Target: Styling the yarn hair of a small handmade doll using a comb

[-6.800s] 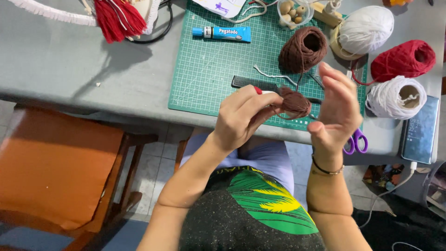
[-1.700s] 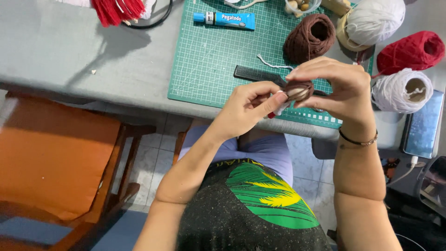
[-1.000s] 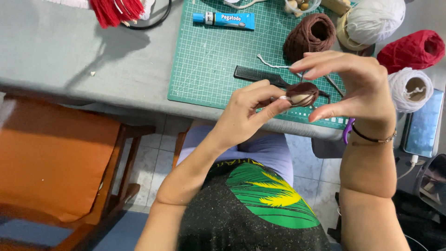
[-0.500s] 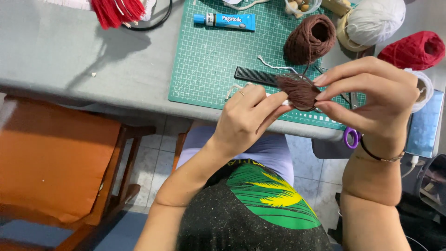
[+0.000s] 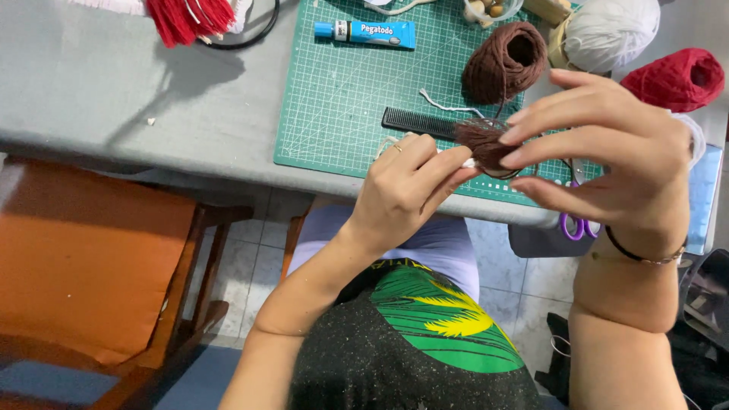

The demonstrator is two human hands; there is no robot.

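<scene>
A small brown yarn tuft is held up over the front edge of the green cutting mat. My left hand pinches its near end between thumb and fingers. My right hand has its fingertips on the tuft's right side, the fingers spread and slightly curled. A brown strand runs from the tuft up to the brown yarn ball at the back of the mat. A black comb lies on the mat just behind my left hand.
On the grey table lie a blue glue tube, a white yarn ball, a red yarn ball and a red tassel. Purple-handled scissors lie under my right hand. An orange chair stands at left.
My right hand has moved in front of the tuft and spread its fingers over it. The left hand keeps its pinch at about the same place.
</scene>
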